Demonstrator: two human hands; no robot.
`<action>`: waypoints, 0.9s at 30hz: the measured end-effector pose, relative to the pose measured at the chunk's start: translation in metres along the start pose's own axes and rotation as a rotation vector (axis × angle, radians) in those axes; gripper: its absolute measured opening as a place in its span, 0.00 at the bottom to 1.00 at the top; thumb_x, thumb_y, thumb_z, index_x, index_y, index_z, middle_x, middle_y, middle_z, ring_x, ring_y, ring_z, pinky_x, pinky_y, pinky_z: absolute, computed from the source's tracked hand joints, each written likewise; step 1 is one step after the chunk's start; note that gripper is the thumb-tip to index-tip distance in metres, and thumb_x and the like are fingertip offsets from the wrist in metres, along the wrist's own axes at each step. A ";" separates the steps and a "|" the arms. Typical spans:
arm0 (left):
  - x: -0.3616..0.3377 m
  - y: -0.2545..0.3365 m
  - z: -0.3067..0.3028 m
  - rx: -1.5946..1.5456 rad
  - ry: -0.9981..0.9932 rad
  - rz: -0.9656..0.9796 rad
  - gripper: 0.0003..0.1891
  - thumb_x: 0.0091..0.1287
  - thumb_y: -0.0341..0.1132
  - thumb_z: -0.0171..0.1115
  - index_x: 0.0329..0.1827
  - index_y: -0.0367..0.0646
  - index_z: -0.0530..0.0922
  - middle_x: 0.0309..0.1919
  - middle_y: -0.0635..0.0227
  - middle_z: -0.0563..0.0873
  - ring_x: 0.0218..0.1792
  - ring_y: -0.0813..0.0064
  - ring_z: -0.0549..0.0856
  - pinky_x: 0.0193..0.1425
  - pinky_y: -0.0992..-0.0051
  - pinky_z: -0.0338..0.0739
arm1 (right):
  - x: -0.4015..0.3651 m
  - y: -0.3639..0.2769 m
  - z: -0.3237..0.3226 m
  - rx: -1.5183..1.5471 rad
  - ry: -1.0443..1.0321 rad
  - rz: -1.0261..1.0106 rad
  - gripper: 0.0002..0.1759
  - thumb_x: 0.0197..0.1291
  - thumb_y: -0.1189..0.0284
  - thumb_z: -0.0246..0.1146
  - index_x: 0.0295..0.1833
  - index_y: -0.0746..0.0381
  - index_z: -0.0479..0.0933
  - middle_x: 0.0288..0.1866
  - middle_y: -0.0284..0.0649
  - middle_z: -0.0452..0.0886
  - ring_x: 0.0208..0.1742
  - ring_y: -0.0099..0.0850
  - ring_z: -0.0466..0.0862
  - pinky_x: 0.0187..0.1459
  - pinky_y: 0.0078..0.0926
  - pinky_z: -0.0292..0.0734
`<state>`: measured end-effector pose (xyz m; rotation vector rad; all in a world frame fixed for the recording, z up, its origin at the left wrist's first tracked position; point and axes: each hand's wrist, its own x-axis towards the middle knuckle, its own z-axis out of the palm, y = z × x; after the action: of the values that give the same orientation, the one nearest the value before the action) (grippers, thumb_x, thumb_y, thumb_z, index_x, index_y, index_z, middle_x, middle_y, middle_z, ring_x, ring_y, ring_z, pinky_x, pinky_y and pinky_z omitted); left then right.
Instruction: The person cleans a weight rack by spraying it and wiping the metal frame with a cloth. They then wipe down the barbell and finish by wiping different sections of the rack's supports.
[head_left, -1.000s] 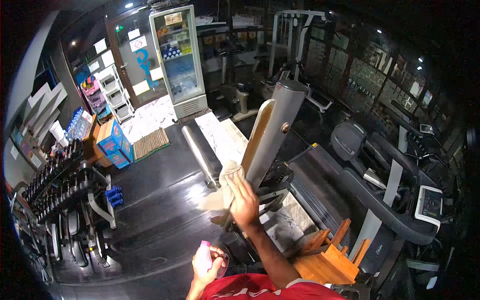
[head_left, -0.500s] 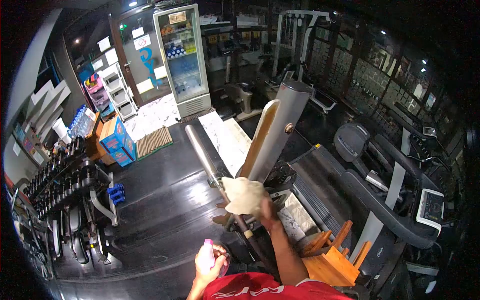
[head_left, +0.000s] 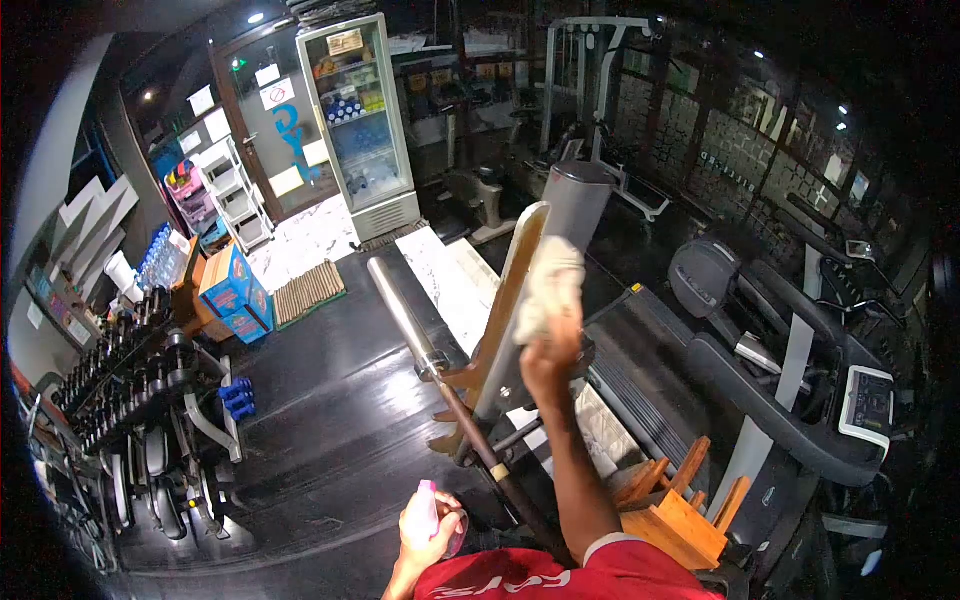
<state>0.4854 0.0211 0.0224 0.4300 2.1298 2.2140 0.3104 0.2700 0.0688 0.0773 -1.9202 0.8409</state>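
Observation:
My right hand (head_left: 553, 362) is closed on a pale cloth (head_left: 552, 285), pressed against the side of a grey upright post (head_left: 580, 196). Beside the cloth rises the post's brown-edged metal plate (head_left: 513, 275). My left hand (head_left: 428, 540), low in the view, has its fingers wrapped round a spray bottle with a pink and white top (head_left: 427, 502). Its clear body shows partly behind the fingers. Between the hands runs a barbell (head_left: 468, 420) with a shiny sleeve end, resting at the notched lower part of the plate.
A wooden stool-like piece (head_left: 680, 530) stands close to my right arm, with a treadmill (head_left: 790, 400) beyond. At left is a dumbbell rack (head_left: 130, 380); blue dumbbells (head_left: 238, 398) lie near it. Farther back are a blue box (head_left: 235, 290), a mat (head_left: 308, 292) and a drinks fridge (head_left: 362, 130).
My right hand has moved the cloth up and right, from the barbell area at the post's base to higher on the post. My left hand still holds the spray bottle, nearly in place.

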 end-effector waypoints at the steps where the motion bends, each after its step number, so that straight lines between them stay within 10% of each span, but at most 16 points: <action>1: 0.000 -0.001 -0.001 0.029 -0.001 -0.006 0.09 0.59 0.19 0.60 0.42 0.33 0.73 0.28 0.63 0.82 0.25 0.80 0.82 0.31 0.80 0.77 | -0.004 -0.005 0.010 -0.053 -0.074 -0.021 0.29 0.53 0.79 0.54 0.65 0.63 0.67 0.67 0.55 0.65 0.72 0.57 0.56 0.72 0.50 0.49; 11: 0.005 0.000 0.001 0.075 -0.090 -0.037 0.09 0.59 0.17 0.53 0.43 0.33 0.70 0.33 0.61 0.80 0.26 0.74 0.83 0.32 0.75 0.79 | -0.137 -0.017 0.036 0.262 -0.240 0.285 0.24 0.55 0.86 0.46 0.58 0.65 0.72 0.57 0.53 0.77 0.64 0.48 0.73 0.65 0.38 0.66; 16: 0.004 -0.002 0.002 0.061 -0.047 0.003 0.08 0.61 0.20 0.55 0.43 0.33 0.70 0.31 0.61 0.80 0.25 0.75 0.82 0.32 0.75 0.79 | -0.140 0.013 0.018 1.026 0.003 0.900 0.21 0.63 0.74 0.43 0.60 0.67 0.68 0.58 0.47 0.74 0.59 0.35 0.73 0.62 0.33 0.67; 21: -0.001 -0.004 0.003 0.005 0.008 -0.004 0.08 0.60 0.20 0.60 0.41 0.33 0.73 0.28 0.63 0.83 0.25 0.80 0.82 0.32 0.80 0.77 | -0.051 -0.006 -0.011 0.810 0.315 0.582 0.33 0.67 0.55 0.52 0.67 0.69 0.60 0.65 0.53 0.66 0.67 0.44 0.66 0.66 0.39 0.60; 23: -0.003 -0.004 0.002 0.010 0.006 -0.004 0.09 0.59 0.20 0.60 0.41 0.33 0.73 0.28 0.63 0.83 0.25 0.80 0.82 0.32 0.80 0.77 | -0.021 0.005 -0.008 0.253 0.285 0.162 0.34 0.66 0.54 0.53 0.66 0.69 0.61 0.70 0.53 0.60 0.69 0.45 0.62 0.68 0.42 0.58; 27: -0.002 -0.005 0.003 0.020 0.024 0.009 0.08 0.60 0.20 0.59 0.42 0.33 0.73 0.29 0.63 0.82 0.24 0.80 0.82 0.32 0.80 0.76 | -0.028 0.014 0.042 0.000 0.185 0.198 0.33 0.53 0.81 0.53 0.67 0.69 0.60 0.72 0.61 0.54 0.74 0.56 0.53 0.72 0.50 0.49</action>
<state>0.4877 0.0240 0.0173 0.4176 2.1676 2.2159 0.2871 0.2478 0.0275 -0.1881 -1.7724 0.9449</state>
